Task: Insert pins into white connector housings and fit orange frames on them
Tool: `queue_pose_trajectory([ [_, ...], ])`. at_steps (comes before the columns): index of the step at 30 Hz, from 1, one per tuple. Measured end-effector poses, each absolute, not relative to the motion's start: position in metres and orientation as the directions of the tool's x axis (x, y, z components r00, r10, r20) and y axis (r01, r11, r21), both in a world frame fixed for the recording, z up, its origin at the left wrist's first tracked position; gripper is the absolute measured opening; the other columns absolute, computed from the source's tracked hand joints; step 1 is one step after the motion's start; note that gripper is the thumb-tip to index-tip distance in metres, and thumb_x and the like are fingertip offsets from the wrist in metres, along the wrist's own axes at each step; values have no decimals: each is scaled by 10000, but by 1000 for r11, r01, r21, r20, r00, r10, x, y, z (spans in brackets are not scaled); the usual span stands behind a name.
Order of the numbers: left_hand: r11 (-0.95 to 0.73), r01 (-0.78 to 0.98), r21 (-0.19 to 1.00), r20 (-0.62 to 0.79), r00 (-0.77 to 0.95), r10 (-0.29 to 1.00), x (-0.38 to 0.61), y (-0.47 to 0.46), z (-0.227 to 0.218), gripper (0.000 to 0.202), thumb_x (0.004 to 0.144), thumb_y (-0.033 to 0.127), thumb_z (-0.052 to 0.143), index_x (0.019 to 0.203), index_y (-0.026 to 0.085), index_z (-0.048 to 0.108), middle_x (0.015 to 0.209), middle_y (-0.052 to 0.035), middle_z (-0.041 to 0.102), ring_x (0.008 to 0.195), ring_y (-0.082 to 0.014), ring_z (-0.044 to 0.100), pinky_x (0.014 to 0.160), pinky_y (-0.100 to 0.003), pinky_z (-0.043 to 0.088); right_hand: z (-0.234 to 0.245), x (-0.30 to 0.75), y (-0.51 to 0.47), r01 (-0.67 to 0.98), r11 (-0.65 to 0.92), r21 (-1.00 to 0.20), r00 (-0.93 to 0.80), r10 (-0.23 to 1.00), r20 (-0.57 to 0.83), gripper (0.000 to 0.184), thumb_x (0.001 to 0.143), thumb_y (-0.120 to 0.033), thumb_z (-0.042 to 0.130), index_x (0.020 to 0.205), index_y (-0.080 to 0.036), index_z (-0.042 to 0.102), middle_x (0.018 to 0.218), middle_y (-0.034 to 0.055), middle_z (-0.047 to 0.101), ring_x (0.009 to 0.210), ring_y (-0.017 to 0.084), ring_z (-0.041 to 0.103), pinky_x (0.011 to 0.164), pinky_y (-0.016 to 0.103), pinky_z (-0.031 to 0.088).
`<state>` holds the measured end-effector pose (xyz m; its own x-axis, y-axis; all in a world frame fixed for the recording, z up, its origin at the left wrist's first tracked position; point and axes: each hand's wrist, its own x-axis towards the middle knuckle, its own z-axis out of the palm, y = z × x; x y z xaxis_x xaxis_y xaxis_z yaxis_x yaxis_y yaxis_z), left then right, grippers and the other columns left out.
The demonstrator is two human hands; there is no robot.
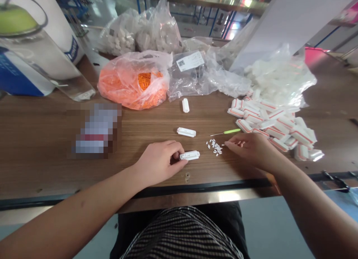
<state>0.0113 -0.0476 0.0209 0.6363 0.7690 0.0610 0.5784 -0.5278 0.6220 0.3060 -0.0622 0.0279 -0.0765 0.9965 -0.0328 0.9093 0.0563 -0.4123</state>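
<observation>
On the wooden desk (36,158), left hand (158,164) pinched on a white plastic tag (190,155) — right hand (251,150) open and empty, near tiny white bits (214,147), green-handled pick (225,132) just above

Wood-grain workbench (36,154) with a black edge, blue-framed shelving (214,22) behind, pale floor (268,229) below

Warm brown with fine darker grain lines on the wooden tabletop (39,147). Near the middle, plain white on a plastic part (189,155) and on tiny plastic bits (214,147). Just beside them, bright green on the handle of a thin pick (231,131). To the right, white with red stripes along the edges of many plastic pieces (275,133). Farther away, strong orange inside a clear bag (131,88). Nearest of all, black and grey stripes on a shirt (179,233).
</observation>
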Motion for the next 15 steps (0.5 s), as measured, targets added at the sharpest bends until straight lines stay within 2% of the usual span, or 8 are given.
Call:
queue_pose_trajectory([
  [3, -527, 576, 625, 62, 636, 769, 11, -47, 21, 106, 844, 294, 632, 850, 188, 631, 717, 27, 634, 548, -93, 512, 555, -233, 385, 29, 308, -61, 870, 100, -483, -113, 994, 1, 162, 806, -301, 602, 745, -234, 736, 711, 10, 738, 608, 152, 654, 552, 267, 496],
  [6, -519, 581, 627, 56, 630, 774, 11, -47, 21, 113, 844, 302, 630, 851, 190, 632, 715, 27, 632, 552, -94, 515, 558, -235, 388, 26, 309, -59, 827, 168, -537, -212, 977, -22, 171, 824, -324, 593, 816, -237, 739, 815, 20, 749, 711, 173, 678, 626, 288, 526],
  [10, -505, 573, 645, 51, 628, 777, 12, -49, 19, 126, 842, 318, 636, 857, 193, 642, 729, 27, 632, 575, -97, 534, 573, -244, 400, 20, 309, -60, 872, 173, -457, -226, 972, -63, 174, 822, -312, 578, 749, -237, 716, 702, 11, 722, 620, 174, 653, 560, 296, 494],
  [15, -489, 577, 654, 36, 622, 782, 11, -50, 16, 132, 830, 317, 651, 872, 192, 643, 740, 26, 636, 601, -105, 550, 591, -256, 412, 13, 308, -64, 926, 135, -354, -151, 988, -20, 182, 770, -295, 607, 611, -245, 681, 562, -7, 679, 480, 161, 601, 449, 280, 412],
])
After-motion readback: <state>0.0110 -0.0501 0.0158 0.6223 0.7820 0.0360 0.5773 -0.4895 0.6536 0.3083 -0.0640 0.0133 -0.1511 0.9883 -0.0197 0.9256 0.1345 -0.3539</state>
